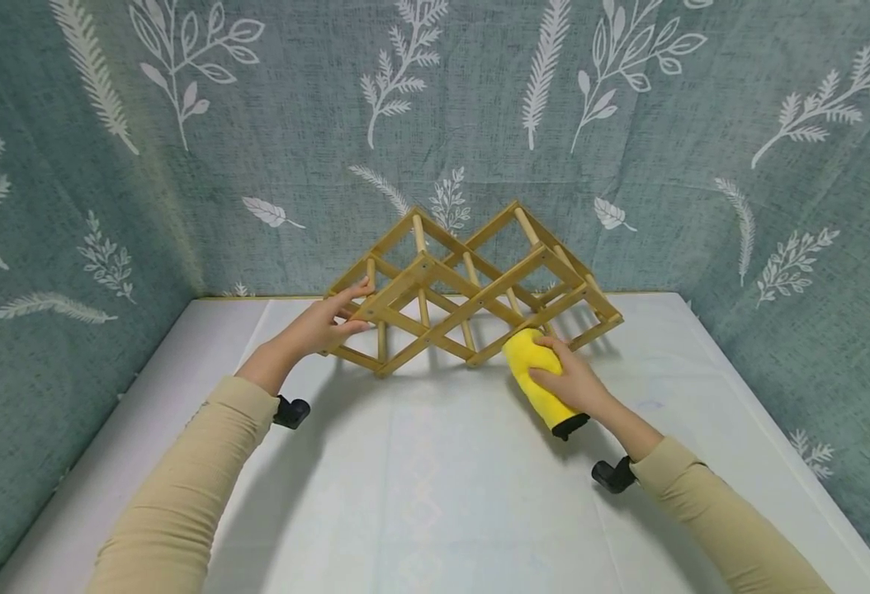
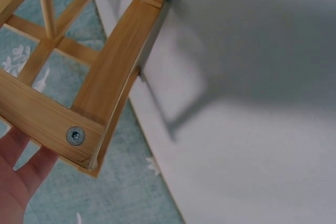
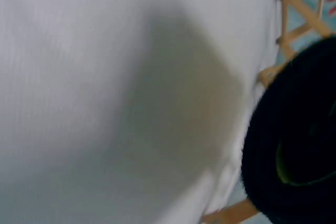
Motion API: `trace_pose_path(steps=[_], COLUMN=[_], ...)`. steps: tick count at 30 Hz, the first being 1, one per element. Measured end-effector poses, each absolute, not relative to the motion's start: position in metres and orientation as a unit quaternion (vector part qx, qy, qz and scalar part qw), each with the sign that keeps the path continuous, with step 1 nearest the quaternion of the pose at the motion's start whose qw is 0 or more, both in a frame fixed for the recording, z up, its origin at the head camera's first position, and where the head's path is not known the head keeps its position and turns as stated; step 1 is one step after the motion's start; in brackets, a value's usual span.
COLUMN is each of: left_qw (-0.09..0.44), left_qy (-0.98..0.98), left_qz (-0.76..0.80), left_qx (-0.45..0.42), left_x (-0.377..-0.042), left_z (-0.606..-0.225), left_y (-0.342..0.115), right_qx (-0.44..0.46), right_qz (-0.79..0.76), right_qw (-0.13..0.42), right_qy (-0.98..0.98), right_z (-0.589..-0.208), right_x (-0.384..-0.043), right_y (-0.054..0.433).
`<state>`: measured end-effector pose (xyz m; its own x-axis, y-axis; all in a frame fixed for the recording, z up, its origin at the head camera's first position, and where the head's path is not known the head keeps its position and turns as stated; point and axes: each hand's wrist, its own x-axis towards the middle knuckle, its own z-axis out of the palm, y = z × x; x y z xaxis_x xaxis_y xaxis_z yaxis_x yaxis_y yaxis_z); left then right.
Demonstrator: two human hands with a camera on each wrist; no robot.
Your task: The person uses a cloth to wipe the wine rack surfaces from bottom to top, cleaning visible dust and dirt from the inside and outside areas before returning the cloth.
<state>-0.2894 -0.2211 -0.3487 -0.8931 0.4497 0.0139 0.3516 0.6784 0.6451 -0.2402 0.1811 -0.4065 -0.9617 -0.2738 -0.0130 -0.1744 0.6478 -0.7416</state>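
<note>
A folding wooden lattice rack [image 1: 472, 297], built of crossed slats and round dowels, stands near the back of the white table. My left hand [image 1: 323, 326] grips its left end, with fingers behind a slat; in the left wrist view the slat [image 2: 47, 116] shows a metal screw near its corner. My right hand [image 1: 572, 379] holds a rolled yellow towel [image 1: 535, 371] with a black end, thumb on the near side. The towel's far end is at the rack's lower right front; whether they touch I cannot tell. In the right wrist view the roll's dark end [image 3: 262, 150] looms close and blurred.
White cloth covers the table [image 1: 435, 495]. Behind it and along both sides hangs a grey-green curtain [image 1: 301, 124] with white leaf patterns. A black wrist mount sits at each sleeve cuff, the left [image 1: 291, 412] and the right [image 1: 613, 475].
</note>
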Motion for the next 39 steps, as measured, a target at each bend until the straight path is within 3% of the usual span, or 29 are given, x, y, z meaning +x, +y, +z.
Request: trace_pose_path(steps=[5,12,39], left_qw=[0.074,0.100,0.076], left_qy=[0.917,0.922,0.935], left_qz=[0.318,0.310,0.307], left_qx=[0.230,0.208,0.157], left_x=[-0.290,-0.286,-0.279], left_z=[-0.348,-0.357,-0.385], left_y=[-0.225,-0.247,-0.276], right_qx=[-0.166,-0.122,-0.070], right_qz=[-0.378,-0.356,-0.370], right_qw=[0.071,0.068,0.075], right_qy=[0.908,0.924,0.923], right_z=[-0.406,-0.413,-0.418], right_x=[-0.227,-0.229,-0.244], right_y=[0.172,0.164,0.104])
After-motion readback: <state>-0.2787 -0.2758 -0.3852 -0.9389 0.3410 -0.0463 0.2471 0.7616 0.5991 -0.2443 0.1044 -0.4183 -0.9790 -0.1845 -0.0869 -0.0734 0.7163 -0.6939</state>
